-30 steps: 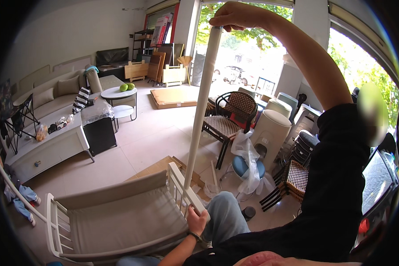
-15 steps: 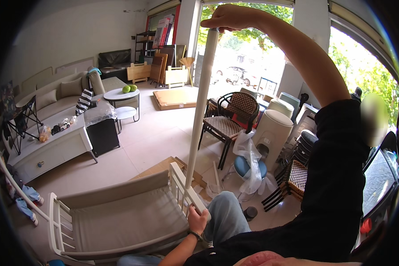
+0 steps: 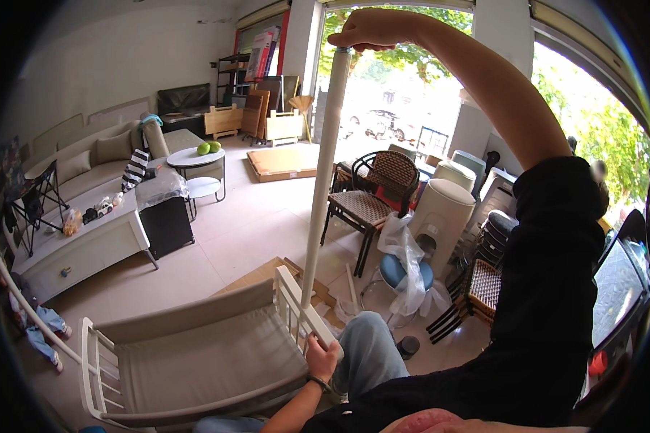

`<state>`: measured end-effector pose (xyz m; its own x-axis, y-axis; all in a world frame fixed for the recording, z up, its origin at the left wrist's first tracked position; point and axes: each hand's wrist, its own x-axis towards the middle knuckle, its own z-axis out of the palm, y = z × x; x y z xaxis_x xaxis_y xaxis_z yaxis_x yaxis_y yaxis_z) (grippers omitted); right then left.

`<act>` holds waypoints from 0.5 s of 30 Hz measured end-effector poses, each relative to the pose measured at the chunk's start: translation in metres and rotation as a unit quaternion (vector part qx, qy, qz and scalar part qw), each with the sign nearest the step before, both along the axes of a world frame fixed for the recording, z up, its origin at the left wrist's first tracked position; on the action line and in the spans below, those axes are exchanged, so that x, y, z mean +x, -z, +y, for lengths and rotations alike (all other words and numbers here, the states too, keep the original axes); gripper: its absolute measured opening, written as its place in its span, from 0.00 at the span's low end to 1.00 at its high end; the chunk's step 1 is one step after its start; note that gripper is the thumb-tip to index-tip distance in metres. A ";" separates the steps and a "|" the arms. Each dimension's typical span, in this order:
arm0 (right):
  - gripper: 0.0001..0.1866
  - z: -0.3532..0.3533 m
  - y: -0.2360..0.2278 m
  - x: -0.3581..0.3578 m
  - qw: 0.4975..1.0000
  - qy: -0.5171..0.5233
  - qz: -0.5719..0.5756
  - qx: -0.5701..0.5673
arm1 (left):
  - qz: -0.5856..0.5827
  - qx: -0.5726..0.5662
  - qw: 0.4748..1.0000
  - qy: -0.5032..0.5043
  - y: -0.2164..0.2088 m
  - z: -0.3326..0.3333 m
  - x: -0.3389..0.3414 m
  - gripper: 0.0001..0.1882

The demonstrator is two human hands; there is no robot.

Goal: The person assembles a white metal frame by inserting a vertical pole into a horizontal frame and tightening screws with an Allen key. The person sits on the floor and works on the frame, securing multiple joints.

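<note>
Raised high at the upper middle, my right hand (image 3: 379, 30) has its fingers closed around the top of a long off-white pole (image 3: 326, 162). A small dark ring or fitting shows at that top, partly covered by the fingers. The pole's lower end meets the end rail of a white-framed cot (image 3: 285, 283) with grey-beige fabric (image 3: 209, 361). Below that joint, my left hand (image 3: 323, 359) grips the end rail, next to my bent knee. The pole stands nearly upright, leaning a little to the right at its top.
Flattened cardboard (image 3: 256, 274) lies behind the cot. Woven chairs (image 3: 383, 184) and a blue stool (image 3: 404, 273) with plastic wrap stand to the right. A white cabinet (image 3: 101, 249), a round table (image 3: 197, 156) and a sofa (image 3: 79, 177) are at left, beside another person's legs (image 3: 43, 332).
Both hands keep their grips. The pole's top and my right hand have shifted very slightly left, and the whole view has moved a little too.
</note>
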<state>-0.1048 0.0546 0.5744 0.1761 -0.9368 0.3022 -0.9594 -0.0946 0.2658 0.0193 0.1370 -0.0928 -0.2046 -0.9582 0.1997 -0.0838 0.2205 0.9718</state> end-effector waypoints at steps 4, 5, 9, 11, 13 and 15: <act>0.29 0.007 0.004 -0.004 0.998 -0.044 -0.039 -0.004 | -0.006 -0.003 1.000 -0.001 -0.002 0.000 0.001 0.31; 0.29 0.002 0.006 -0.007 0.996 -0.081 -0.037 0.007 | -0.002 -0.004 1.000 -0.004 0.001 -0.001 0.002 0.31; 0.33 -0.006 0.009 -0.001 0.999 -0.018 0.040 -0.019 | 0.000 -0.019 1.000 -0.006 0.009 -0.003 -0.001 0.31; 0.36 -0.011 0.015 0.002 0.991 0.042 0.096 -0.085 | -0.001 -0.006 1.000 0.003 0.006 -0.002 -0.003 0.32; 0.35 -0.007 0.013 0.001 0.997 0.013 0.058 -0.046 | 0.000 0.031 0.999 0.020 -0.009 0.001 0.004 0.32; 0.34 0.000 0.002 -0.002 0.997 -0.068 0.006 0.037 | 0.000 0.035 0.999 0.019 -0.012 0.003 0.004 0.32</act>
<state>-0.1064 0.0548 0.5721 0.3066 -0.9236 0.2300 -0.9331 -0.2439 0.2641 0.0229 0.1402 -0.0811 -0.2404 -0.9615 0.1334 -0.0761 0.1557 0.9849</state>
